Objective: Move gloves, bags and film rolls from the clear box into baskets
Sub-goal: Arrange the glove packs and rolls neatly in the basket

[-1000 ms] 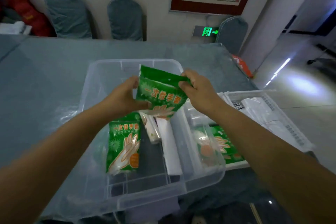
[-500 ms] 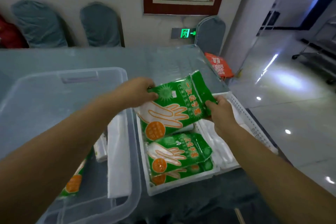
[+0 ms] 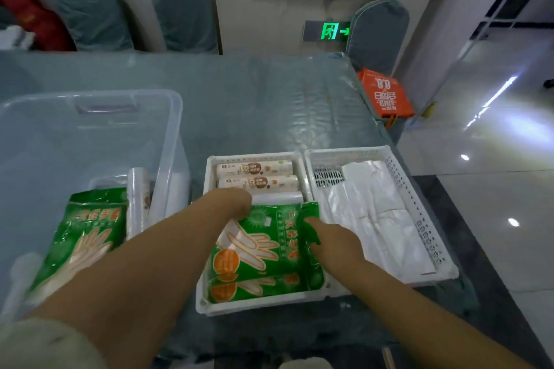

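Observation:
A green glove pack [image 3: 257, 246] lies flat on top of other glove packs in the middle white basket [image 3: 257, 307]. My left hand [image 3: 232, 204] grips its top left corner and my right hand [image 3: 331, 238] pinches its right edge. Behind the packs, the same basket holds film rolls [image 3: 254, 169]. The clear box [image 3: 177, 117] at left still holds another green glove pack [image 3: 87, 237], a film roll [image 3: 138, 198] and a white bag [image 3: 168, 198]. The right white basket [image 3: 419, 204] holds folded white bags [image 3: 370, 213].
All containers stand on a table covered in blue-grey cloth [image 3: 254, 105]. The table's right edge runs just beyond the right basket, with shiny floor past it. An orange bag [image 3: 385, 93] sits at the far right corner. Covered chairs [image 3: 186, 12] line the wall.
Both hands carried the glove pack from the clear box rightward and down; it now rests on the stack in the middle basket instead of hanging above it.

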The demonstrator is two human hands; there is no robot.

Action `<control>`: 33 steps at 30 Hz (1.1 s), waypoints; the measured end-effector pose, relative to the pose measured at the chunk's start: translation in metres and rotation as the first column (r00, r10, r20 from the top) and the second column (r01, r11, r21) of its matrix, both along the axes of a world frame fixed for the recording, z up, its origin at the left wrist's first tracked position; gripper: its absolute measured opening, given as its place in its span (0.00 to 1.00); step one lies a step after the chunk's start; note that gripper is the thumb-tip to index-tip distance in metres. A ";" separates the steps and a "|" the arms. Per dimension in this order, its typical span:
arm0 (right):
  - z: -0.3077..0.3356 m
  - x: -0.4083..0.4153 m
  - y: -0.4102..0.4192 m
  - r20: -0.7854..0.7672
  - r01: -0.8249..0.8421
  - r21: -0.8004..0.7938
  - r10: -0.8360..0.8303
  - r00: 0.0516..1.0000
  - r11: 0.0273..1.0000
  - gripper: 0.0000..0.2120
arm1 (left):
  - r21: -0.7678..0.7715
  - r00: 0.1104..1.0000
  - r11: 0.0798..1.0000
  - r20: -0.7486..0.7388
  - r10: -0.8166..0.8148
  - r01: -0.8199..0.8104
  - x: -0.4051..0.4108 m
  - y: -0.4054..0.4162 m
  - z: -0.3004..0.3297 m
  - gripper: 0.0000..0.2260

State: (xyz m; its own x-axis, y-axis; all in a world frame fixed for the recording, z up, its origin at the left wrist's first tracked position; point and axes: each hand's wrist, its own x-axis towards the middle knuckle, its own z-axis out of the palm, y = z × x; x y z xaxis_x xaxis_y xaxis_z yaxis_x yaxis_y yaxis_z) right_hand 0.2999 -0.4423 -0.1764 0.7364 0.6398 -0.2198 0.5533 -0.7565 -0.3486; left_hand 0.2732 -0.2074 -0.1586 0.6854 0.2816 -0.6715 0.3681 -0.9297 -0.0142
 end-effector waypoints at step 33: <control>-0.004 0.034 0.068 -0.047 -0.586 -0.160 0.586 0.809 0.795 0.25 | -0.103 0.281 0.955 0.942 0.184 -0.279 -0.119 -0.071 -0.028 0.10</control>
